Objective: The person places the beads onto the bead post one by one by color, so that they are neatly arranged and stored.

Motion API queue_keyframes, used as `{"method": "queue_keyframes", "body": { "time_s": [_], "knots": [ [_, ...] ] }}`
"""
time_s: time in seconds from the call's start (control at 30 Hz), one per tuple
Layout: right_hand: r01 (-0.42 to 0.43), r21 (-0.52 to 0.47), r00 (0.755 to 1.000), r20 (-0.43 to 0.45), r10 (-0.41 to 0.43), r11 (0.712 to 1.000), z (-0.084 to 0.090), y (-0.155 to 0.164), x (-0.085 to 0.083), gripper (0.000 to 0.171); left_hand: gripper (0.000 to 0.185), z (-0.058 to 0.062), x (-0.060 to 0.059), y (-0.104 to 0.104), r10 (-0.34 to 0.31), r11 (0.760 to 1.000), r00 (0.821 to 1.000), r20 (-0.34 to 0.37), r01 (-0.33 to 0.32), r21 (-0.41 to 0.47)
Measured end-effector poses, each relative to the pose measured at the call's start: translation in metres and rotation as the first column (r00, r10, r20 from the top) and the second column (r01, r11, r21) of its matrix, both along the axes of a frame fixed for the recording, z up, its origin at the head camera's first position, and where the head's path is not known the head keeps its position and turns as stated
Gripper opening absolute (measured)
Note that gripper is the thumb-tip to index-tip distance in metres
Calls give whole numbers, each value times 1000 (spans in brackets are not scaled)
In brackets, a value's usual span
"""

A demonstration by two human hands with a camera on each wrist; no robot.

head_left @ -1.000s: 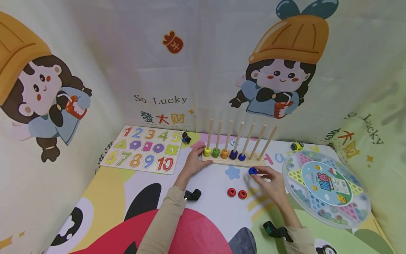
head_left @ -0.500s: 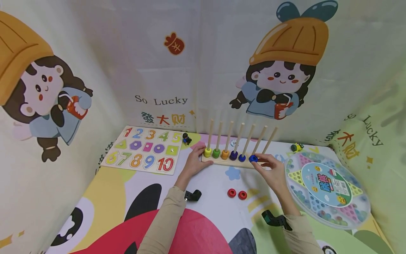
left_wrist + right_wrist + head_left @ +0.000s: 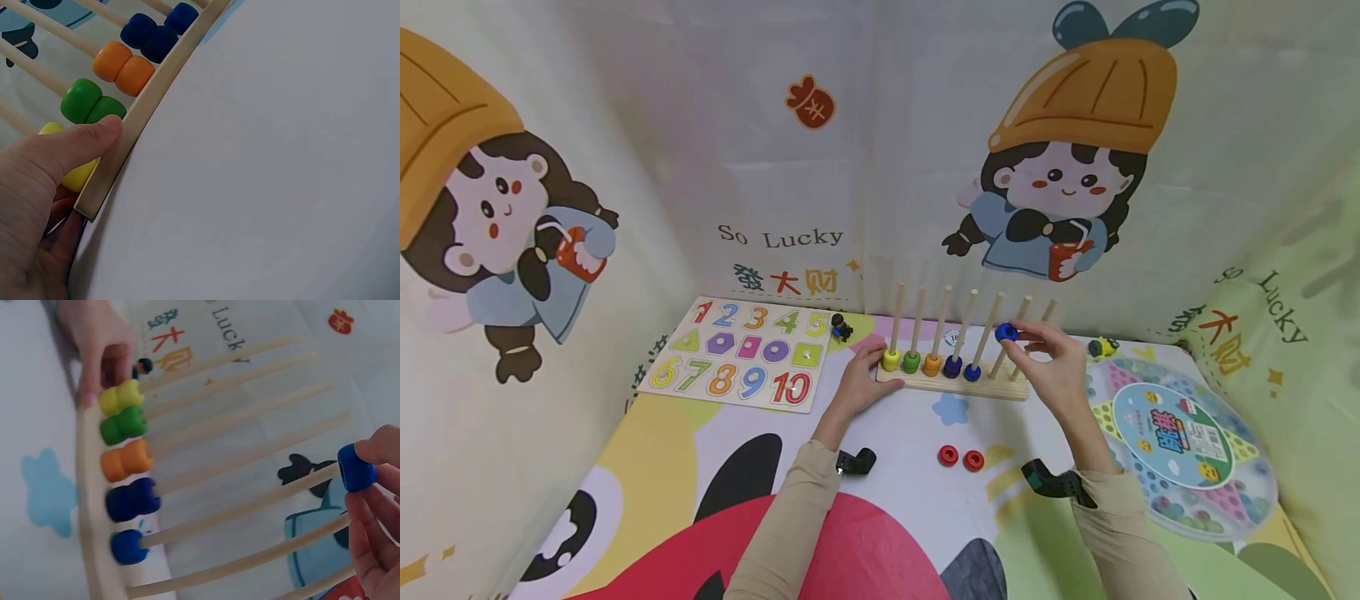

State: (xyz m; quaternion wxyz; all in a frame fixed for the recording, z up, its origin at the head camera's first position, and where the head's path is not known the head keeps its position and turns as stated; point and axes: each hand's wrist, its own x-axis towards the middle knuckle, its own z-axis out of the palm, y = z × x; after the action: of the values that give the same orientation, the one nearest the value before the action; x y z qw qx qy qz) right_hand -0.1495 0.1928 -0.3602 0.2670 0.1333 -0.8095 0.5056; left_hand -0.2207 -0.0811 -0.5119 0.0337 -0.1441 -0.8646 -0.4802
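Pale fabric walls (image 3: pixel 715 125) printed with cartoon girls in orange hats and the words "So Lucky" enclose the space on three sides. A bright cartoon-patterned play mat (image 3: pixel 647 467) covers the floor under soft, even light.

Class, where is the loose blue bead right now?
Head view, right of centre: the blue bead is pinched by the right hand near a peg's top on the wooden rack.
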Motion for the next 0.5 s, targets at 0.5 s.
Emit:
{"method": "queue_keyframes", "body": {
  "time_s": [0.5],
  "knots": [
    [128,53,988,-90,-123,990,22,-5,-31,24,70,2,1,0,-6,1000,1000,-21,6,-6]
  ]
}}
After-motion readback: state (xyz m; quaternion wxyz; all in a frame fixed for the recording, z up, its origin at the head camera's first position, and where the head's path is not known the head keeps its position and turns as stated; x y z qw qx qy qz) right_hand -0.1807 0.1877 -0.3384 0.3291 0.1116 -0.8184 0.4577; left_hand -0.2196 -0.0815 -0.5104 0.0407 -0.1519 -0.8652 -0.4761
